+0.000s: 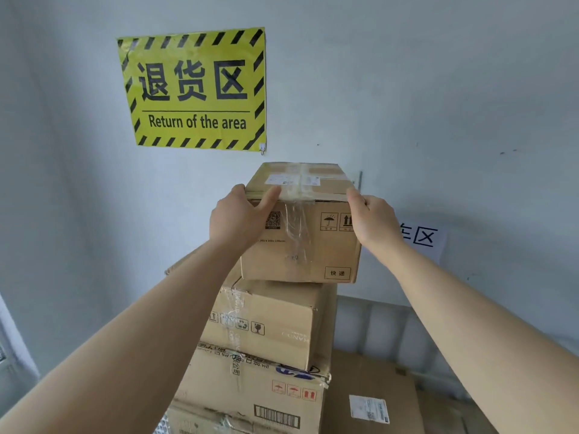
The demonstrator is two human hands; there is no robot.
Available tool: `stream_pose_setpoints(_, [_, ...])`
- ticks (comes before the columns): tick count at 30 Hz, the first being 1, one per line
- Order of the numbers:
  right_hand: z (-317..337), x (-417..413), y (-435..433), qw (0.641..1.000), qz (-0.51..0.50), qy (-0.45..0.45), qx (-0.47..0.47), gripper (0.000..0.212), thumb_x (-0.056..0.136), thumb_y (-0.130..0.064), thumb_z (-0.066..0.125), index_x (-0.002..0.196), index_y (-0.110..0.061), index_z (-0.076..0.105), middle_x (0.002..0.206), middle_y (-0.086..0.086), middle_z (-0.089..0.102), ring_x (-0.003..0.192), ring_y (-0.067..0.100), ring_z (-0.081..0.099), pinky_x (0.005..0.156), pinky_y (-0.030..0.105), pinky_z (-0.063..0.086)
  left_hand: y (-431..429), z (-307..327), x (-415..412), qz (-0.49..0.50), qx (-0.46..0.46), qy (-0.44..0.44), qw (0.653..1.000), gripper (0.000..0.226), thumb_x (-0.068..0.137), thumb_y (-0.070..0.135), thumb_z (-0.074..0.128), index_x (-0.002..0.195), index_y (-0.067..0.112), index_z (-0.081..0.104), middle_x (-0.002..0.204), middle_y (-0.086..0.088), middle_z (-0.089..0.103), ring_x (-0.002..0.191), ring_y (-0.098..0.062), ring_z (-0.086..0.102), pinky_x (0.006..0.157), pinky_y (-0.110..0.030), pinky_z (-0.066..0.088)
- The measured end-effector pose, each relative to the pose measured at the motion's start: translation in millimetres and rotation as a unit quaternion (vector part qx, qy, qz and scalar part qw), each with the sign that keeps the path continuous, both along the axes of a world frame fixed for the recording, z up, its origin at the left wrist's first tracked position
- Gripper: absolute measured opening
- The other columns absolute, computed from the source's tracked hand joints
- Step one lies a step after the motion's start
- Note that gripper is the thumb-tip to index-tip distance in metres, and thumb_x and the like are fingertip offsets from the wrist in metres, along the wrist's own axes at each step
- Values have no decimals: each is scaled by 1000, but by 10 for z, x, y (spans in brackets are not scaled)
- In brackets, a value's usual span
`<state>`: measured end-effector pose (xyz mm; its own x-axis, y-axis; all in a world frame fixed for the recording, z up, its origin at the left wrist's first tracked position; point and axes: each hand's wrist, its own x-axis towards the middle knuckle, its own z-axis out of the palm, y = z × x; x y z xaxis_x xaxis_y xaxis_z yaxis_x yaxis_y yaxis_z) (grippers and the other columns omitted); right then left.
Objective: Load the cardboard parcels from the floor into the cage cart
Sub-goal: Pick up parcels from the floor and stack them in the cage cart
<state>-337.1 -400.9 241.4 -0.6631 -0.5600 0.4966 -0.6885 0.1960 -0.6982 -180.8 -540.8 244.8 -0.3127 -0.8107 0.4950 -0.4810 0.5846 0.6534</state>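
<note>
Atop the stack (pixel 266 324), left hand (pixel 236 220) and right hand (pixel 374 220) curl fingers (pixel 270 197) around the top parcel (pixel 307 249)

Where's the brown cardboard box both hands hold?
Head view, centre: the taped brown cardboard box tops the parcel stack, below-right of the yellow hazard-striped sign, left hand and right hand gripping its upper corners.

Single wide-angle view from the head.
It faces a wall (pixel 423 89), close on the top parcel (pixel 300 245) of a stack (pixel 260 336).
</note>
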Motion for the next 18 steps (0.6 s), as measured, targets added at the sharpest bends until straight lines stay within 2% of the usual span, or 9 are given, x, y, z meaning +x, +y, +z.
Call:
stream_pose_setpoints(5, [-12,-375,620,996,-86,25,-25,49,99,-37,31,57,-15,24,53,0,29,52,18,30,51,32,24,449,-60,-591,-84,5,29,996,66,81,75,43,95,11,52,77,-2,62,72,-24,59,58,-33,41])
stream_pose_setpoints(10, [-295,-835,1244,986,-168,17,11,47,98,-39,31,59,-14,27,55,2,33,54,19,33,52,32,26,931,-414,-1220,-155,41,10,987,75,80,76,41,109,8,50,79,-5,65,75,-25,63,59,-34,45])
stream_pose_setpoints(14, [-717,-1180,1622,981,-190,-8,42,47,98,-37,32,58,-14,27,54,2,33,52,17,34,50,32,26,1292,-867,-1630,-175,78,-22,981,77,84,72,42,124,6,45,83,-1,63,69,-16,58,52,-30,39])
stream_pose_setpoints(16, [-1000,-1346,1751,981,-184,-32,60,45,98,-36,33,58,-14,27,54,1,33,52,17,34,50,32,26,1429,-1163,-1788,-180,103,-43,977,68,86,69,44,119,9,47,83,1,61,66,-12,56,49,-27,38])
stream_pose_setpoints(18, [-1326,-1501,1835,981,-166,-65,82,45,98,-35,34,58,-15,29,54,1,34,53,17,35,51,31,26,1499,-1503,-1929,-182,143,-61,971,62,85,69,45,112,13,50,82,0,64,69,-15,61,53,-30,44])
